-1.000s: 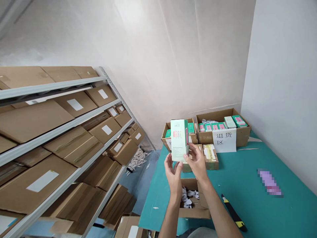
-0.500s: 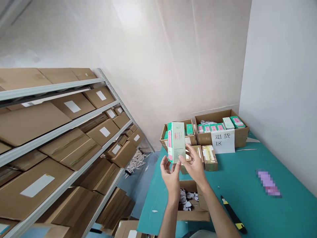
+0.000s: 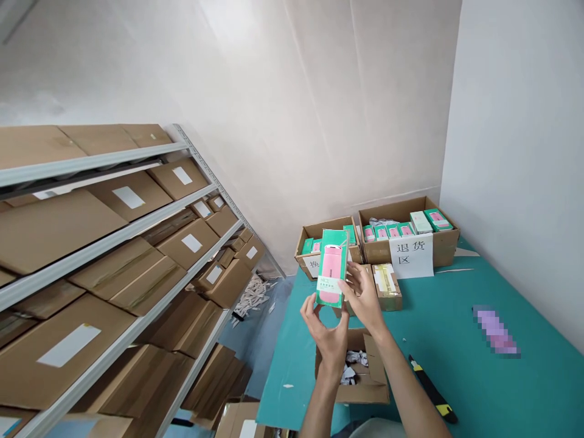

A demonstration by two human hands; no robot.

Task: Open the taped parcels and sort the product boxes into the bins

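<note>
A small green retail box (image 3: 332,258) with a pink device pictured on its front is held upright, slightly tilted, above the table. My right hand (image 3: 364,298) grips its right side, thumb across the lower front. Around the bottom corners curve the thumb and fingers of my left hand (image 3: 327,334), with a gap between the palm and the box's underside. Below my hands stands an open cardboard carton (image 3: 365,394) containing crumpled paper (image 3: 351,365). To the right of my right forearm a black and yellow utility knife (image 3: 431,389) lies on the table.
On the teal table (image 3: 456,316), two cardboard bins (image 3: 440,248) of similar boxes stand against the wall, one bearing a paper sign (image 3: 413,258). A taped carton (image 3: 387,286) sits before them. A pixelated purple patch (image 3: 496,330) is at right. Shelves of cartons (image 3: 177,176) fill the left.
The box has been turned, so its pink-pictured front faces me instead of the pale printed side. My left hand has shifted slightly right and down beneath it.
</note>
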